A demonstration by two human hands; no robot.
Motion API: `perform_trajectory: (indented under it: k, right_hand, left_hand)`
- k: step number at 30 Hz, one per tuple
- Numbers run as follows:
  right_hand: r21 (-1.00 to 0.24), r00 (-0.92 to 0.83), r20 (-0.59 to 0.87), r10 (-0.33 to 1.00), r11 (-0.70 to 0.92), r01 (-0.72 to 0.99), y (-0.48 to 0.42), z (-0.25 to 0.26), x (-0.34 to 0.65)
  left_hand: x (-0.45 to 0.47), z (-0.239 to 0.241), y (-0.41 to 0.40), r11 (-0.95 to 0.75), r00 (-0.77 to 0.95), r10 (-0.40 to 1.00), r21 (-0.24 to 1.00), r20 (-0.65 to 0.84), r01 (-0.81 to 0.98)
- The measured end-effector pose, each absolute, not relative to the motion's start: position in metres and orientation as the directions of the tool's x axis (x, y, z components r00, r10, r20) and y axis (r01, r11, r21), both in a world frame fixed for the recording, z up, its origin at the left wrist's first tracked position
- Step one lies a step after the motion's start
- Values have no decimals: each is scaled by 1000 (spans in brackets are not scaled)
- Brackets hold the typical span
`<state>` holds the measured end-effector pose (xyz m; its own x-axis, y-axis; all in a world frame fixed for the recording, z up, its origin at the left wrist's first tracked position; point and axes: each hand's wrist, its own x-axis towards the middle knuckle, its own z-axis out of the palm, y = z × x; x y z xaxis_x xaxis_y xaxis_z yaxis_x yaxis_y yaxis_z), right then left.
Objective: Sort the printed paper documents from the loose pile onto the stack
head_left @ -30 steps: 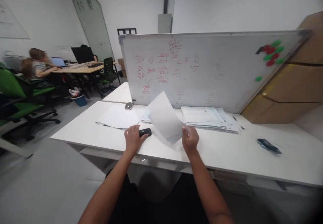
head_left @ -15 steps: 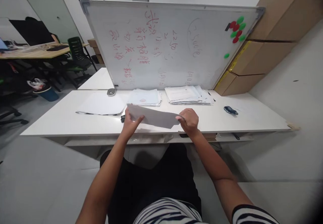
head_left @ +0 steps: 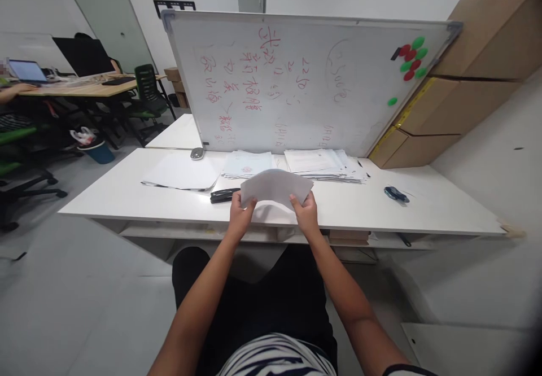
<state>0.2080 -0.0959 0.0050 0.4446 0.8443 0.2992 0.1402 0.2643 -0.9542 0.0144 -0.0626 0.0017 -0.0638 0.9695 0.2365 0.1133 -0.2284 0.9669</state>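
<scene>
Both hands hold a white sheet of paper (head_left: 276,186) bowed upward above the near edge of the white table (head_left: 127,201). My left hand (head_left: 240,218) pinches its left end and my right hand (head_left: 305,213) pinches its right end. A black stapler (head_left: 223,195) lies on the table just left of my left hand. Behind the sheet lie two paper stacks, one with a red stamp (head_left: 248,164) and a larger one (head_left: 324,164) to its right.
A whiteboard (head_left: 296,82) with red writing and magnets leans along the table's back edge against cardboard boxes (head_left: 478,82). Loose sheets (head_left: 180,173) and a small round object (head_left: 197,153) sit at left, a dark blue object (head_left: 396,194) at right. A person's arm shows at a desk far left.
My left hand left the stapler and took the sheet's left end. The sheet went from tilted upright to bowed between both hands. My hands came closer together.
</scene>
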Motion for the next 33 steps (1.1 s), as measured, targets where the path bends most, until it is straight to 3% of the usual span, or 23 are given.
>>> perform_trajectory:
  k: [4, 8, 12, 16, 22, 27, 31, 33]
  right_hand:
    - [-968, 416, 246, 875, 245, 58, -95, -5, 214]
    - [-988, 373, 146, 916, 151, 17, -104, -14, 218]
    - [-971, 302, 217, 928, 175, 162, -112, -8, 228]
    - [-875, 263, 329, 907, 189, 446, -121, -4, 238]
    - [-791, 231, 250, 940, 60, 609, -148, 1, 244]
    - [-920, 333, 114, 936, -28, 391, -175, -6, 243]
    - [-991, 359, -98, 928, -126, 53, -184, -26, 235]
    - [-983, 355, -172, 919, -138, -118, -185, -32, 230]
  left_hand:
    - [13, -1, -65, -117, -48, 992, 991, 120, 69]
    - [8, -2, -66, -71, -17, 997, 988, 73, 136]
    - [2, -4, -60, -86, -54, 994, 989, 93, 117]
    - [1, -10, -64, -86, -42, 995, 983, 94, 161]
    - [1, 0, -79, -171, 37, 985, 935, 168, 310]
    - [-20, 19, -60, -337, 33, 933, 839, 359, 427]
    - [-48, 18, -17, -373, 76, 858, 514, 509, 773]
    - [-58, 9, 1, -367, 144, 870, 424, 471, 828]
